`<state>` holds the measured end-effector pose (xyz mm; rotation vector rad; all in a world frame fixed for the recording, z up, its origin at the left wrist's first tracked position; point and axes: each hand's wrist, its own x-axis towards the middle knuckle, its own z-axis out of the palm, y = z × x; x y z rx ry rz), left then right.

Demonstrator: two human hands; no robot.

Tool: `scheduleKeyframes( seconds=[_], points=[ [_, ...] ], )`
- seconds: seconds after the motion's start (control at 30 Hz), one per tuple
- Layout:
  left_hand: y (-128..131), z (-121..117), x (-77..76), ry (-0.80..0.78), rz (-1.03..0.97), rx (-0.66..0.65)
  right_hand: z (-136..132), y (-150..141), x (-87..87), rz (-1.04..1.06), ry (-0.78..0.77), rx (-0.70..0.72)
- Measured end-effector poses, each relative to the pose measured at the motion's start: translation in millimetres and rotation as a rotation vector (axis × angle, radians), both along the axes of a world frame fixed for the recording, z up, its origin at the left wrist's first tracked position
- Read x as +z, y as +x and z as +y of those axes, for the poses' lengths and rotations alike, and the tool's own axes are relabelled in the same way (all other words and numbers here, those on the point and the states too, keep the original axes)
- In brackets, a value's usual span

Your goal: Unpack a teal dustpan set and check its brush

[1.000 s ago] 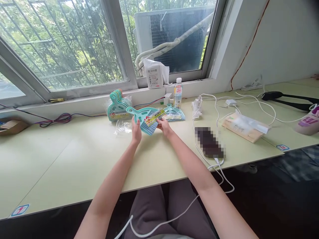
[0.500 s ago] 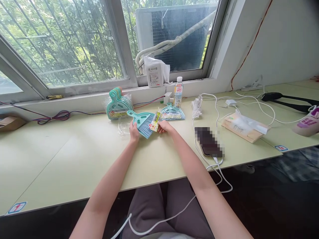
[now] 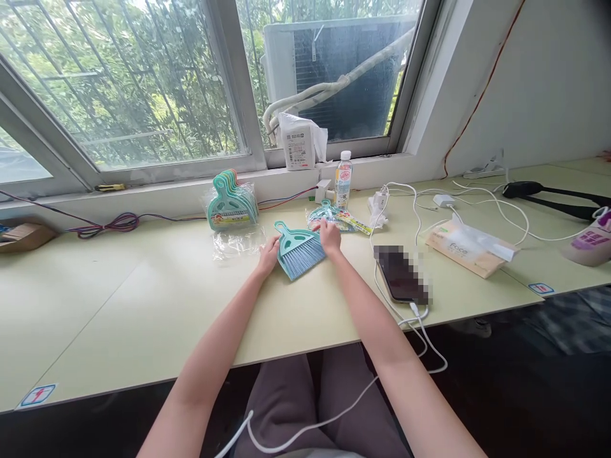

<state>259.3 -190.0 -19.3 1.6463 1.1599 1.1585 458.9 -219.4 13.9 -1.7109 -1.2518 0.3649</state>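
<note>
A small teal hand brush (image 3: 300, 249) with blue bristles lies flat on the pale green table (image 3: 143, 305). My left hand (image 3: 270, 252) rests at its left edge, fingers curled on the brush's side. On its upper right edge sits my right hand (image 3: 329, 236), fingers closed on the brush. A yellow paper label (image 3: 354, 222) lies just right of my right hand, on a packed brush in clear wrap (image 3: 329, 213). Behind and to the left stands a stack of packed teal dustpan sets (image 3: 231, 205). An empty clear plastic bag (image 3: 236, 243) lies left of my left hand.
A phone (image 3: 400, 273) on a white cable lies to the right, with a pack of tissues (image 3: 465, 245) beyond it. A water bottle (image 3: 343, 179), a white bag (image 3: 300, 141) and chargers with white cords (image 3: 420, 203) stand along the window sill. Coloured wires (image 3: 109, 224) run at the left.
The yellow label has come off the brush and now lies to the right. The brush has been lowered flat onto the table, and both hands have moved with it.
</note>
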Motion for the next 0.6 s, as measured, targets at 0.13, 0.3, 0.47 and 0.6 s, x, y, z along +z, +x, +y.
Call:
scheduleKeyframes(
  seconds=[0.13, 0.3, 0.47, 0.6],
  points=[
    [-1, -3, 1.1, 0.069, 0.152, -0.060, -10, -50, -0.1, -0.444, -0.075, 0.134],
    [3, -9, 2.6, 0.206, 0.196, -0.087, -16, -72, -5.7, -0.583, -0.066, 0.085],
    [-1, -8, 2.1, 0.188, 0.228, 0.078, -13, -56, -9.8, -0.543, -0.073, 0.083],
    [-29, 1, 5.3, 0.252, 0.355, 0.403, -12, -54, -13.1, -0.588, -0.099, 0.092]
  ],
)
